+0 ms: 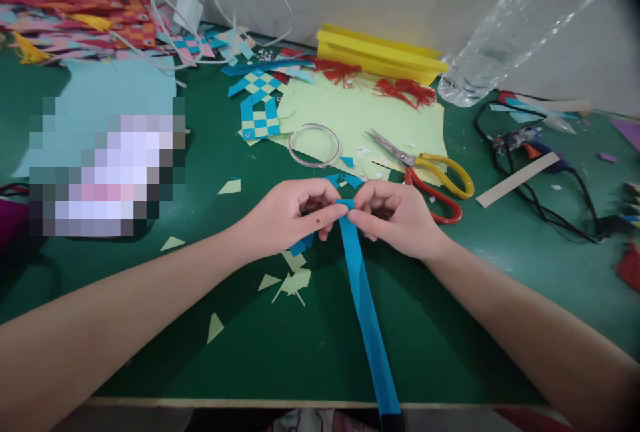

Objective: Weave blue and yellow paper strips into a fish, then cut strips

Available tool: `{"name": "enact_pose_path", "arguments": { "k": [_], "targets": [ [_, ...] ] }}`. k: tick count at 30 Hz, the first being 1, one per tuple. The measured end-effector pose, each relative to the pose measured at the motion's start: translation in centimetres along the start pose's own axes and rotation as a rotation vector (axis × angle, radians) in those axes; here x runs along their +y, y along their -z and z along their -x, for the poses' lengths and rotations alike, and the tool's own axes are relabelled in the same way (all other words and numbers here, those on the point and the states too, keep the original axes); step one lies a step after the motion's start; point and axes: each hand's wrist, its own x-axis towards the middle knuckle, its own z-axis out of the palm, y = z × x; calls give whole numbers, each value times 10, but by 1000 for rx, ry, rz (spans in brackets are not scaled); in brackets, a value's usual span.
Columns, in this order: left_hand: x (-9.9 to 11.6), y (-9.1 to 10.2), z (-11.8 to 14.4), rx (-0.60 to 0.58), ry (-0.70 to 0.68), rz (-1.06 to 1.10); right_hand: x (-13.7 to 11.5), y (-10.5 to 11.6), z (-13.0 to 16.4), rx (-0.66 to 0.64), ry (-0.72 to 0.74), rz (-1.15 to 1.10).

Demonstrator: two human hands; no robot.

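Observation:
Between both hands is a long blue paper strip (pixel 361 289), folded at its upper end and trailing down past the table's front edge. My left hand (pixel 303 212) pinches the folded end from the left, thumb on top. My right hand (pixel 395 219) grips the same end from the right, its thumb tip close to the left one. Small blue paper pieces (pixel 303 245) lie partly hidden under my left hand. Pale green scraps (pixel 296 281) are scattered in front of it. Just beyond my right hand rest scissors (pixel 413 160) with one yellow and one red handle, blades apart.
Behind the hands are a roll of clear tape (pixel 314 145), pale green sheets (pixel 360 109) and woven blue-and-green paper fish (pixel 260 119). A yellow folded paper (pixel 380 52) and a plastic bottle (pixel 520 32) stand near the wall. A black cord (pixel 530 185) lies right; a blurred-out object (pixel 115 179) lies left.

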Motion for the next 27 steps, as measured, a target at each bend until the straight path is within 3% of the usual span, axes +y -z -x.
{"name": "enact_pose_path", "arguments": {
  "k": [27],
  "targets": [
    [-4,-3,3,46,-174,-265,0,0,0,15,21,-15]
  ]
}}
